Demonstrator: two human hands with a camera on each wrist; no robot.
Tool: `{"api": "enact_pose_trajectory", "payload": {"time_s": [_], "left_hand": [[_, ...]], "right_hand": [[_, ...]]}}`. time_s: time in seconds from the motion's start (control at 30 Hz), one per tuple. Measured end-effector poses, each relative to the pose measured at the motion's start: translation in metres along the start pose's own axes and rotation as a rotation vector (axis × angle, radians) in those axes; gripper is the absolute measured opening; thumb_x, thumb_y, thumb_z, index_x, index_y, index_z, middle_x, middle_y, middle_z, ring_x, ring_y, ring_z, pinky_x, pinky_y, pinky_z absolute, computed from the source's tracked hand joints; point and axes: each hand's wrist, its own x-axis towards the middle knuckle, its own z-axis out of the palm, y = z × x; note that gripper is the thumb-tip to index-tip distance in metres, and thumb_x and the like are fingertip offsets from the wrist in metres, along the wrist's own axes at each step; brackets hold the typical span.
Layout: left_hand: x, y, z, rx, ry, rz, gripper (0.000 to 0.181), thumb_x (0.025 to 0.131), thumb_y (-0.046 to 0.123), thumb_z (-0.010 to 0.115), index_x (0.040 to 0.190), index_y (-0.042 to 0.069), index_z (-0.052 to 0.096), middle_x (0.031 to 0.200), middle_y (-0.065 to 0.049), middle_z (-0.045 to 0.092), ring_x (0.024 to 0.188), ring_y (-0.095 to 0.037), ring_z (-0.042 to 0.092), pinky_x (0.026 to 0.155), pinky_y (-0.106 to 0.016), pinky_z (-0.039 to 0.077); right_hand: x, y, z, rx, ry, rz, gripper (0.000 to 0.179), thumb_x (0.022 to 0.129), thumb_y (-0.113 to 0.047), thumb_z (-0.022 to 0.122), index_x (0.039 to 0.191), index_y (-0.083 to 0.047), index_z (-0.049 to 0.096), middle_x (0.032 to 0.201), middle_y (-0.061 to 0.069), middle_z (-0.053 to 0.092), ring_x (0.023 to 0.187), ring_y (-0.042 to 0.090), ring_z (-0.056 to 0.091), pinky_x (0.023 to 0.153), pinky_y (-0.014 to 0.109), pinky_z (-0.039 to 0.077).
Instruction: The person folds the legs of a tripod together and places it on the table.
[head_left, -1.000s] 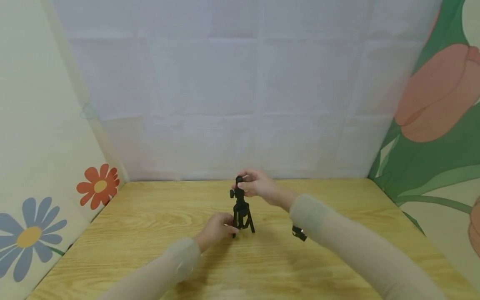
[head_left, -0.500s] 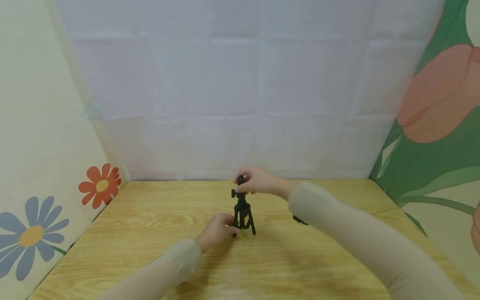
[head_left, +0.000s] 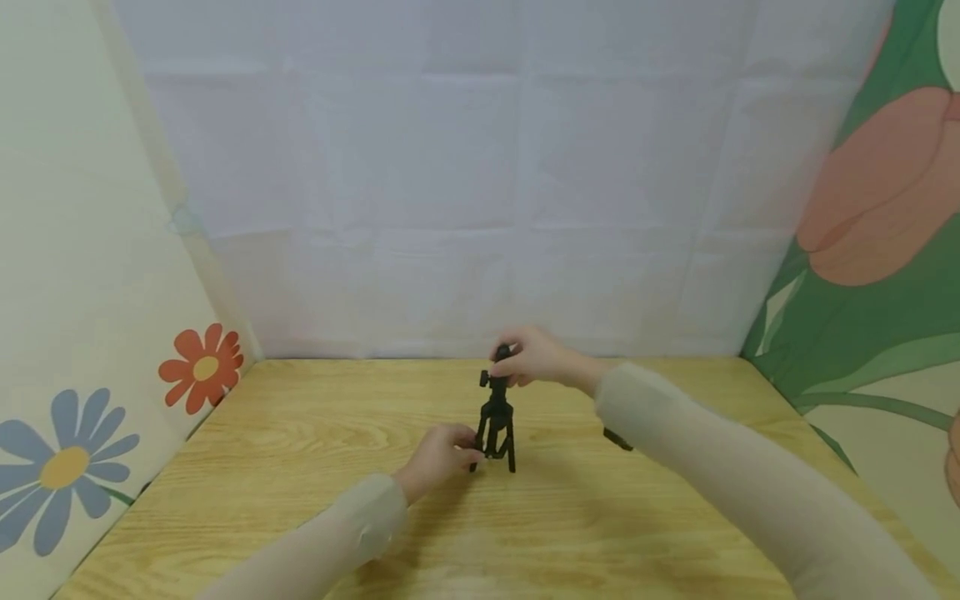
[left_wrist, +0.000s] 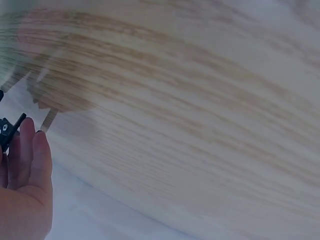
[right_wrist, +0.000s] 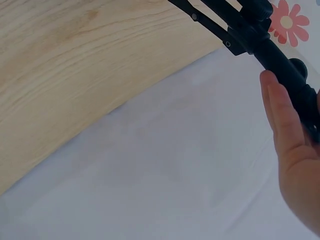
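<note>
In the head view, just below centre at six o'clock: small black three-legged tripod [head_left: 497, 410], near upright, top leaning faintly toward one o'clock, on or just over a yellow wood-grain tabletop [head_left: 285, 433]; contact of feet with wood hard to tell. Round black side knob [head_left: 484, 379] at eleven o'clock on the tripod.

At eight o'clock from the tripod, left hand [head_left: 441, 454], thumb and fingers pinching low on one leg, gap narrow, fingers fairly straight in the left wrist view. Between one and two o'clock, right hand [head_left: 538, 357], thumb in front and fingers behind, gripping the upper column.

Pale beige cloth sleeves [head_left: 720, 467] from five and seven o'clock; at the right one's edge, a small dark object [head_left: 617, 439], too indistinct to name. Creased white cloth backdrop [head_left: 420, 167] at twelve, orange-red printed flower [head_left: 206, 368] at nine, green-and-pink floral panel [head_left: 870, 208] at two.
</note>
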Motion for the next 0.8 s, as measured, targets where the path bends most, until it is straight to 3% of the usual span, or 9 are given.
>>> {"api": "enact_pose_trajectory", "payload": {"time_s": [0.07, 0.23, 0.4, 0.57, 0.8], "left_hand": [[0.001, 0.001, 0.001, -0.009, -0.004, -0.004, 0.012, 0.089, 0.0, 0.073, 0.098, -0.007, 0.071, 0.093, -0.013, 0.072, 0.081, -0.019, 0.068, 0.07, -0.033, 0.06], [0.002, -0.001, -0.001, 0.076, -0.016, 0.015, 0.019, 0.089, 0.01, 0.076, 0.103, -0.003, 0.073, 0.097, -0.01, 0.072, 0.085, -0.017, 0.066, 0.073, -0.034, 0.057], [0.002, -0.002, -0.004, 0.093, -0.052, -0.039, 0.042, 0.089, 0.019, 0.078, 0.124, -0.002, 0.066, 0.119, -0.017, 0.067, 0.101, -0.028, 0.063, 0.084, -0.042, 0.056], [0.001, -0.001, -0.009, 0.051, -0.14, -0.063, 0.059, 0.09, 0.018, 0.076, 0.14, -0.004, 0.053, 0.142, -0.024, 0.053, 0.127, -0.045, 0.052, 0.102, -0.056, 0.047], [0.01, -0.009, -0.014, 0.021, -0.296, 0.007, 0.072, 0.091, 0.013, 0.074, 0.148, -0.011, 0.036, 0.149, -0.031, 0.043, 0.139, -0.05, 0.038, 0.114, -0.059, 0.031]], "right_hand": [[-0.002, 0.003, -0.002, 0.004, 0.011, -0.008, 0.016, 0.097, -0.008, 0.066, 0.11, 0.001, 0.066, 0.097, 0.016, 0.073, 0.076, 0.022, 0.07, 0.07, 0.033, 0.06], [-0.005, 0.011, -0.007, 0.015, 0.018, -0.021, 0.014, 0.098, -0.005, 0.062, 0.11, 0.003, 0.062, 0.096, 0.017, 0.072, 0.077, 0.021, 0.07, 0.072, 0.035, 0.06], [-0.005, 0.017, -0.009, 0.031, 0.017, -0.01, 0.016, 0.099, -0.004, 0.06, 0.113, 0.004, 0.06, 0.093, 0.017, 0.072, 0.078, 0.021, 0.07, 0.073, 0.035, 0.06], [-0.004, 0.023, -0.012, 0.058, 0.023, -0.014, 0.012, 0.1, -0.001, 0.057, 0.111, 0.004, 0.059, 0.097, 0.019, 0.07, 0.079, 0.022, 0.069, 0.071, 0.034, 0.059], [-0.006, 0.021, -0.012, 0.061, 0.015, -0.007, 0.012, 0.1, 0.001, 0.055, 0.111, 0.004, 0.057, 0.099, 0.017, 0.067, 0.08, 0.021, 0.067, 0.073, 0.033, 0.059]]}}
